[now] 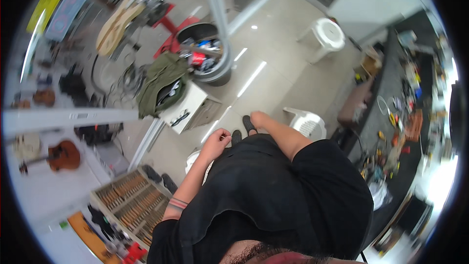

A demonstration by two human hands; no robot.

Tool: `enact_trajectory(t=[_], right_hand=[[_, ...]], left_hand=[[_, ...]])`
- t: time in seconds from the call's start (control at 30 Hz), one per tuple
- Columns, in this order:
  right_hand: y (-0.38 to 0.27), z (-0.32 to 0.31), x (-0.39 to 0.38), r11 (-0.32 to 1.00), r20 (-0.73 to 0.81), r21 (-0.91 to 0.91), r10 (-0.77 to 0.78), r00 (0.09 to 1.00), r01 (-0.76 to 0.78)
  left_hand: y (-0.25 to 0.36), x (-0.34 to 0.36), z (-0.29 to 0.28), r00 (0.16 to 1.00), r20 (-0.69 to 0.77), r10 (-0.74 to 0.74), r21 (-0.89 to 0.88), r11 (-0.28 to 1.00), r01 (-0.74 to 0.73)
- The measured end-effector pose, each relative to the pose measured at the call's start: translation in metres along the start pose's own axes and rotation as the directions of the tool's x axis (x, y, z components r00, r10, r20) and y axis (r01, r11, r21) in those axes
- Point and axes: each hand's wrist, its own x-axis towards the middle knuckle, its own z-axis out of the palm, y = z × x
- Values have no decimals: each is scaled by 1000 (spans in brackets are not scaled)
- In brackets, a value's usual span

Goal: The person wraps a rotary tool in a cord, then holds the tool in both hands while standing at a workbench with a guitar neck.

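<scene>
My left hand (217,143) is in front of my body, over the left side of the black apron (246,176). Its fingers curl in toward the thumb; whatever may be between them is too small to make out. Further forward, my right hand (258,119) hangs beyond the apron's edge, close above my right shoe (248,122) in the view. Its fingers are turned away and hidden. Nearest to the right hand stands a white plastic stool (309,123). A second white seat (192,160) shows partly under my left forearm.
A cluttered dark workbench (378,105) runs along the right. Ahead-left are a white cabinet (183,109) with glasses on top, a green bag (163,82) and a full bin (215,77). A rack of wooden-handled tools (128,200) stands at left. Another stool (329,33) is further off.
</scene>
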Motion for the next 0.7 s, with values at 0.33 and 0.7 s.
enact_trajectory(t=[0.33,0.7], right_hand=[[109,149,-355,19,-8,1000,907,420,-22],[95,342,-604,-373,195,922,679,-707,-104]], left_hand=[[40,90,49,805,577,-140,482,854,-197],[136,-3,329,448,893,26,412,351,-841]])
